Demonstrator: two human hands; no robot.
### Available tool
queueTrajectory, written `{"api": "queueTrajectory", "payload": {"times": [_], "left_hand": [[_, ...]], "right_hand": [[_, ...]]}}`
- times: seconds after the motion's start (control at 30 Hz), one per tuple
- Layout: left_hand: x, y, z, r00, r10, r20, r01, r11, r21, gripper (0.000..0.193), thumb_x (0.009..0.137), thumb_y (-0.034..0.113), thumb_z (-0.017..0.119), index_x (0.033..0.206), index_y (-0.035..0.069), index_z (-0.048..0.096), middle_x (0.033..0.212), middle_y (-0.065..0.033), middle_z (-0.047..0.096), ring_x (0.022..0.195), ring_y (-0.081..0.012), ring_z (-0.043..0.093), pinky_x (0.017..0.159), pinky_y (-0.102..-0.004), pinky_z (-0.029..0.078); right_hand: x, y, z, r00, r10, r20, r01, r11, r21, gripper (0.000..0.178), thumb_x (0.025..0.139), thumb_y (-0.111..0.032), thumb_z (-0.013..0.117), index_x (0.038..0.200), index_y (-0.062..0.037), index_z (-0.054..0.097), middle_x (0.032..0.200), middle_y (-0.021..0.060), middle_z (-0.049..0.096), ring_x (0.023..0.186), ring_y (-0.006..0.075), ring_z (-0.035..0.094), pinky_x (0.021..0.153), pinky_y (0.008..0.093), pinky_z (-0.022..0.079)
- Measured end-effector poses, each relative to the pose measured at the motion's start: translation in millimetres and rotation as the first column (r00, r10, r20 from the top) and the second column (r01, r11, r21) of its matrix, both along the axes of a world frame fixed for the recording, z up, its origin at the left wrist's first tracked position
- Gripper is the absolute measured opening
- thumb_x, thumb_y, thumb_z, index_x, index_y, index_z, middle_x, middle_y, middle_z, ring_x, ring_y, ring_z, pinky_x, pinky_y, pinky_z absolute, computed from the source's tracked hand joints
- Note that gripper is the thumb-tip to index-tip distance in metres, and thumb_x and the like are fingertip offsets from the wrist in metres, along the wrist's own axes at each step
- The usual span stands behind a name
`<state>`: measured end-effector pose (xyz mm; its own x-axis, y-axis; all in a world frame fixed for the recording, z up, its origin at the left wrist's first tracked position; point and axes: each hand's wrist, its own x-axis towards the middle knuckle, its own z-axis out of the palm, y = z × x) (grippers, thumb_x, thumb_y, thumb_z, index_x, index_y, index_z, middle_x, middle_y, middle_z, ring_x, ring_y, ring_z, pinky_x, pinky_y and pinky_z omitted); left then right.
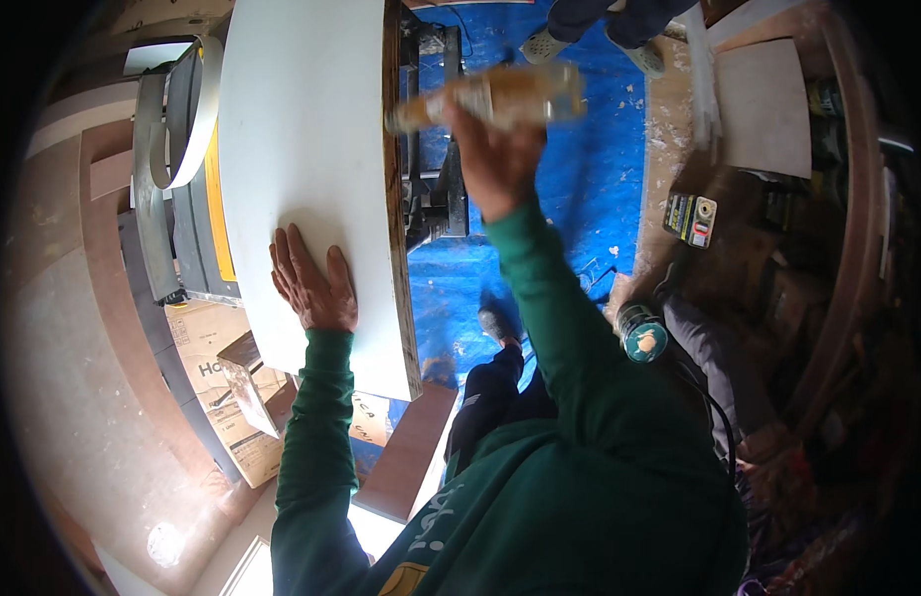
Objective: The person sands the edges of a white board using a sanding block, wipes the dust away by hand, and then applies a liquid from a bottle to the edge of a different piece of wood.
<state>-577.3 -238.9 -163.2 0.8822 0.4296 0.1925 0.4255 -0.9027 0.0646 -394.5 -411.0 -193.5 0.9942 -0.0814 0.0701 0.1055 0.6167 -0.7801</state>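
Observation:
My left hand (pixel 313 281) lies flat on a long white board (pixel 302 119), fingers spread and holding nothing. Out past the board's right side, my right hand (pixel 497 157) is wrapped round a yellowish, see-through bottle (pixel 505 97). The bottle is tilted nearly level, and its narrow end points left at the board's brown, rough-looking edge (pixel 391 74). Motion blurs the bottle, so I cannot tell whether its tip touches that edge or what is inside.
Dark stands (pixel 446 139) rise beside the board above a blue floor sheet (pixel 600 169). Another person's clogs (pixel 545 47) are at the far side. At right, a co-worker's hand (pixel 619 294) is by a corded round power tool (pixel 641 333). Cardboard boxes (pixel 197 348) stand lower left.

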Motion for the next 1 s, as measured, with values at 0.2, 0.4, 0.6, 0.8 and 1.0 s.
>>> {"api": "queueTrajectory", "payload": {"times": [0.2,0.4,0.6,0.8,1.0], "left_hand": [[4,7,1,1.000,0.022,0.005,-0.022,1.000,-0.009,0.065,0.093,0.045,0.044,0.142,0.003,0.036,0.146,-0.0212,0.034,0.138,-0.0381,0.028,0.111,-0.0524,0.018],[20,5,-2,1.000,0.001,0.004,-0.001,1.000,0.012,0.062,0.094,0.043,0.044,0.142,0.004,0.036,0.146,-0.0211,0.035,0.136,-0.0380,0.029,0.111,-0.0519,0.020],[22,8,-8,1.000,0.023,0.013,-0.023,1.000,0.008,0.067,0.092,0.047,0.044,0.142,0.004,0.037,0.147,-0.0210,0.034,0.137,-0.0379,0.028,0.111,-0.0534,0.018],[22,12,-8,0.999,0.019,0.034,-0.020,0.999,0.029,0.067,0.092,0.047,0.046,0.141,0.003,0.037,0.147,-0.0210,0.035,0.137,-0.0378,0.028,0.112,-0.0528,0.018],[17,6,-6,0.996,0.011,0.089,-0.012,1.000,0.021,0.066,0.091,0.048,0.048,0.140,0.004,0.039,0.145,-0.0209,0.038,0.136,-0.0373,0.030,0.111,-0.0532,0.019]], "right_hand": [[-111,-20,12,0.947,0.177,-0.269,-0.181,0.983,0.012,0.048,0.077,0.001,0.075,0.117,-0.0019,0.048,0.109,0.0102,0.059,0.101,0.0191,0.061,0.090,0.0322,0.053],[14,0,-2,0.992,0.092,0.087,-0.075,0.981,-0.179,0.042,0.076,0.001,0.076,0.112,-0.0029,0.054,0.107,0.0077,0.062,0.098,0.0176,0.062,0.082,0.0310,0.054],[-96,-30,4,0.996,0.030,-0.087,-0.054,0.955,-0.292,0.038,0.078,-0.004,0.075,0.110,-0.0019,0.055,0.104,0.0099,0.062,0.095,0.0191,0.063,0.084,0.0330,0.053],[-115,-25,10,0.987,0.038,-0.158,-0.062,0.986,-0.152,0.031,0.079,-0.006,0.075,0.105,-0.0015,0.058,0.099,0.0079,0.064,0.093,0.0158,0.062,0.083,0.0308,0.051],[-153,-38,17,0.991,0.002,-0.135,-0.033,0.973,-0.230,0.036,0.079,-0.006,0.075,0.108,-0.0017,0.055,0.102,0.0069,0.061,0.095,0.0158,0.061,0.083,0.0336,0.052]]}}
